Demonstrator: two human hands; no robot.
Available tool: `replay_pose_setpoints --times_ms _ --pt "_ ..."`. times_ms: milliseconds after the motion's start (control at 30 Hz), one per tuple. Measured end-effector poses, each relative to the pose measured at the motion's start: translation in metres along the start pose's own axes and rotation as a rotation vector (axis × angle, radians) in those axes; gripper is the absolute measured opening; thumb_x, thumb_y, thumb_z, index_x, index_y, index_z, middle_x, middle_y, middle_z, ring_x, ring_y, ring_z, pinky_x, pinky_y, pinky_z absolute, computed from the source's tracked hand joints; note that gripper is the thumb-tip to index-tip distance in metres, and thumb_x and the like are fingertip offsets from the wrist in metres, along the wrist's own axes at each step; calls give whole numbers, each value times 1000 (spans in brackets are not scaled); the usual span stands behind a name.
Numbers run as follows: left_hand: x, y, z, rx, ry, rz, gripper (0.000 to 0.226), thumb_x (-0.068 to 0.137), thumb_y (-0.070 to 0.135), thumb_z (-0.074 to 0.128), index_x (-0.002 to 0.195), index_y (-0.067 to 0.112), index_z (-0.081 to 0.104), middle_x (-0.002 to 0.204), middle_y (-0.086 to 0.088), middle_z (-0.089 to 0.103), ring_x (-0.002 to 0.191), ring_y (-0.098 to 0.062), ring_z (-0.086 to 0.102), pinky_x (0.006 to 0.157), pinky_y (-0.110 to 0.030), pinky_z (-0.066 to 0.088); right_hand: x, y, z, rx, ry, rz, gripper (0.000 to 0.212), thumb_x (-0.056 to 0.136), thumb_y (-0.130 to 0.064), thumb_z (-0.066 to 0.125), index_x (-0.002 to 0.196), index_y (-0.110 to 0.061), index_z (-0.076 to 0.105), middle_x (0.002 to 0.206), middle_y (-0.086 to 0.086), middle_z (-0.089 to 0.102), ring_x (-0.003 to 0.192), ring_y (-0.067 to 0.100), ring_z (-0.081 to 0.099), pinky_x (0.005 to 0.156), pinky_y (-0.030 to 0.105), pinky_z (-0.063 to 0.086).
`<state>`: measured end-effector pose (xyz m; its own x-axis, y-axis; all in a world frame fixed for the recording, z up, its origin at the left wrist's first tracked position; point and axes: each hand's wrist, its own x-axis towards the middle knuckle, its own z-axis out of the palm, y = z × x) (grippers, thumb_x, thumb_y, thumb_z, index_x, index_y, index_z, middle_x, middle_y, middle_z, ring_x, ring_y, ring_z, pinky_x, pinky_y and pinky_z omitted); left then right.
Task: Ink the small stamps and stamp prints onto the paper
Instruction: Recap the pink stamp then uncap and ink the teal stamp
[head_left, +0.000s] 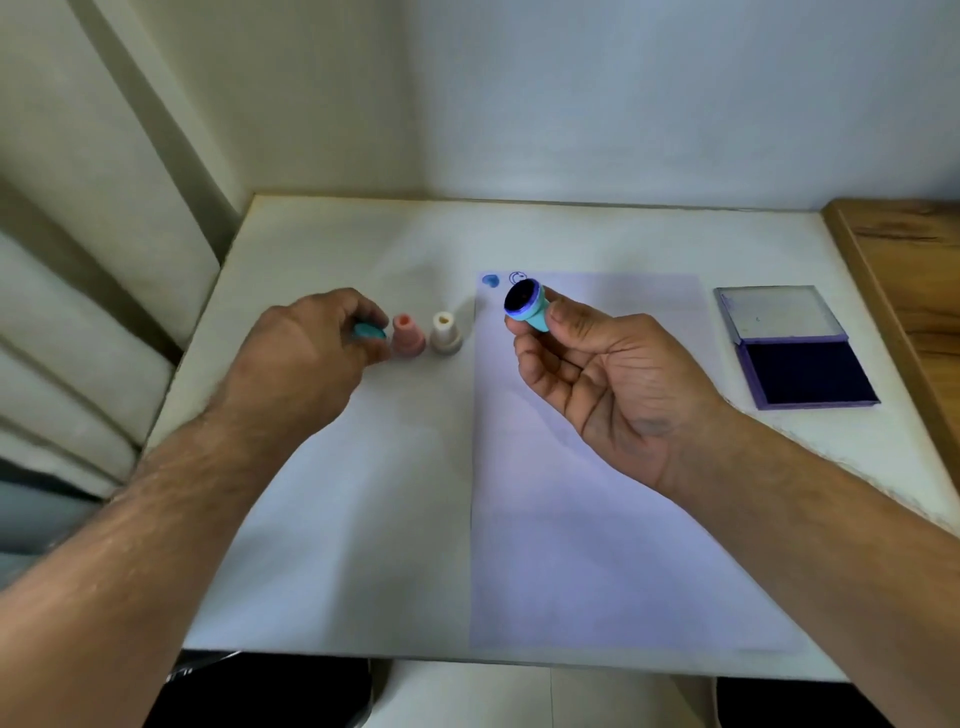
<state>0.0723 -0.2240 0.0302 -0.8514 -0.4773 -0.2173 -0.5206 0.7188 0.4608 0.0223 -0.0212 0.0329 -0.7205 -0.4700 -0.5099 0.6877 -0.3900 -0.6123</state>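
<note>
My right hand holds a teal stamp above the top of the white paper, its dark inked face turned up toward me. Two blue prints sit at the paper's top left corner, one partly hidden behind the stamp. My left hand is closed around a teal cap left of the paper. Beside it a pink stamp and a cream stamp stand upright on the table. The open ink pad, dark blue with its lid folded back, lies at the right.
The white table sits in a corner, with walls behind and a cushioned panel to the left. A wooden surface borders the table's right side. The table's front edge runs near the bottom of the view.
</note>
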Motion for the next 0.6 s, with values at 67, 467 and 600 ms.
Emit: replay_pose_setpoints --times_ms 67,467,600 --pt "4 0 2 71 -44 -25 29 87 23 70 116 24 66 113 -4 62 94 -19 53 81 -28 44 1 3 2 -9 -5 9 23 92 -3 55 111 4 67 90 15 72 69 17 67 69 24 59" --pt "8 -14 4 123 -39 -31 37 75 24 82 109 29 67 99 1 58 86 -17 55 70 -26 40 4 10 2 -33 -16 33 29 92 0 54 120 2 63 85 13 73 65 17 65 65 24 59" --pt "9 -15 4 103 -47 -33 40 75 25 82 111 29 66 98 4 61 89 -17 58 74 -25 43 5 11 1 -27 -23 38 30 92 3 54 121 2 62 89 14 71 66 18 66 65 24 59"
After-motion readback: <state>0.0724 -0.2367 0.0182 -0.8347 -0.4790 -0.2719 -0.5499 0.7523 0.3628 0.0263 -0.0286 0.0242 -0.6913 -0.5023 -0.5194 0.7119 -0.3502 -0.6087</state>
